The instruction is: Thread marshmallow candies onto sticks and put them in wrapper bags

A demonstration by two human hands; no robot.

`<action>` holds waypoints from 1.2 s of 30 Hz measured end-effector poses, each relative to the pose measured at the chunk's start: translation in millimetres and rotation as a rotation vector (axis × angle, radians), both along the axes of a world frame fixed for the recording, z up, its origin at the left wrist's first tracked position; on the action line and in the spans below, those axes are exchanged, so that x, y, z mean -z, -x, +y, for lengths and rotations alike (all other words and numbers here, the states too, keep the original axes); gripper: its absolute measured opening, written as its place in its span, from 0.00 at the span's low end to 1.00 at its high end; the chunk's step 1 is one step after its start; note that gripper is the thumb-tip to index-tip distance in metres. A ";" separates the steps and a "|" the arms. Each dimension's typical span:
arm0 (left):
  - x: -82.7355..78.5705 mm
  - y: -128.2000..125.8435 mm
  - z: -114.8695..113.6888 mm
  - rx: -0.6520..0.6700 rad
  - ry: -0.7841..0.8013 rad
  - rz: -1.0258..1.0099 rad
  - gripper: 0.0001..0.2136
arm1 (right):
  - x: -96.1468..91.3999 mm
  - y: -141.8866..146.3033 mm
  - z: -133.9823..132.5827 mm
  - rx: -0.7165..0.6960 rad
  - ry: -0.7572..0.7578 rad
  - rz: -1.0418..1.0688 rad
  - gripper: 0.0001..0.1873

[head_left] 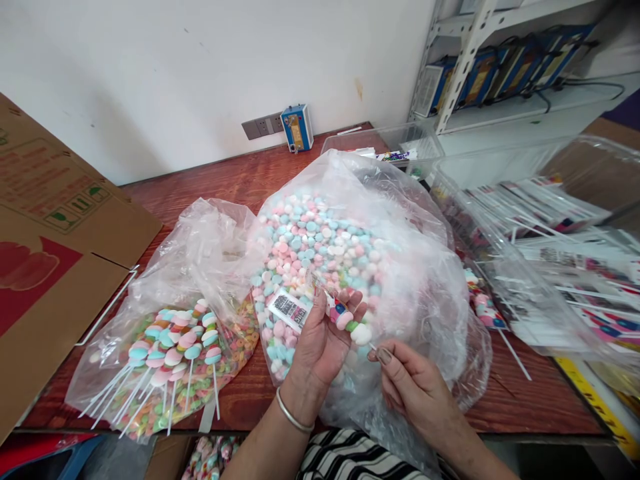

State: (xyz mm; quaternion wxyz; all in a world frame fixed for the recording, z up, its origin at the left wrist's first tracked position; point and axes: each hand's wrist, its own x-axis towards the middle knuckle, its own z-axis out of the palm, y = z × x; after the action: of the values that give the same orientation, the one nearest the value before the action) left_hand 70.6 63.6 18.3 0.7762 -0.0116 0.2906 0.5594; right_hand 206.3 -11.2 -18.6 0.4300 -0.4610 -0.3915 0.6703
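Between my two hands is a marshmallow skewer (361, 333), with white, green and pink pieces showing on its stick. My left hand (320, 347) is palm up, its thumb and curled fingers around the skewer's upper end, where clear, printed wrapping shows. A white printed packet (289, 310) sticks out to the left of that thumb; whether it belongs to the same wrapper I cannot tell. My right hand (417, 383) pinches the white stick below the lowest marshmallow. Behind both hands, a large clear bag (320, 247) holds loose pink, white and blue marshmallows.
At left, several finished marshmallow skewers (175, 340) lie on a bag of coloured ring candies (245, 333), beside a cardboard box (65, 220). A wrapped skewer (487, 310) lies right, near a clear bin (530, 267) of packets. A blue device (297, 128) stands against the wall.
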 end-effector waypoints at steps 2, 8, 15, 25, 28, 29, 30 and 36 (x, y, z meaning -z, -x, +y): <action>-2.8 -1.4 -0.9 0.000 0.011 -0.021 0.10 | 1.3 0.0 -1.3 -0.003 -0.017 0.010 0.20; -2.0 -5.9 -5.7 0.069 -0.036 0.074 0.15 | -7.1 1.0 -2.2 0.002 -0.111 -0.118 0.18; 2.0 -4.0 -5.7 0.041 -0.120 0.201 0.13 | -4.5 -5.5 2.0 0.188 -0.751 -0.862 0.10; -4.0 0.8 -3.1 0.053 -0.061 -0.124 0.17 | -11.3 -2.1 2.9 -0.012 0.072 0.038 0.20; -4.4 -2.3 -3.5 0.044 -0.059 -0.123 0.17 | -12.1 3.1 3.6 0.008 0.205 0.247 0.18; -4.2 -4.1 -4.1 0.044 -0.070 -0.095 0.17 | -11.6 4.5 3.5 0.013 0.210 0.262 0.17; -3.6 -6.0 -4.8 0.046 -0.085 -0.050 0.17 | -10.9 5.5 3.2 0.017 0.198 0.250 0.18; 2.7 -6.2 -1.8 0.029 -0.161 0.263 0.18 | -8.5 1.2 0.9 0.078 -0.161 -0.271 0.18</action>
State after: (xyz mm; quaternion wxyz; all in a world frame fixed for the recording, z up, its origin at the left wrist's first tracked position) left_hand 76.7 61.8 15.6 0.7377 0.1282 0.3444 0.5664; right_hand 205.1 -10.3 -10.1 0.4347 -0.5260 -0.4800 0.5513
